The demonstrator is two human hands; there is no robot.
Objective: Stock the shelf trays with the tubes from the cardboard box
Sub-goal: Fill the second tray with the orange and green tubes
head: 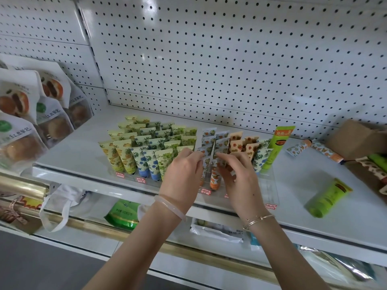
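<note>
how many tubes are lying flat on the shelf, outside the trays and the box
3: two small tubes lie left of the box, and a green tube lies nearer the front edge. More may lie out of frame.

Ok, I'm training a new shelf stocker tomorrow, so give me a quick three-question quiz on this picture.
1. True or false: the loose green tube lies flat on the shelf, outside the trays.
2. Which tubes do the left hand and right hand pinch? A yellow-print; B orange-print tubes; C blue-print.
3. Fill in: the cardboard box sits at the shelf's far ____ end.
Key: 1 true; 2 B; 3 right.
</note>
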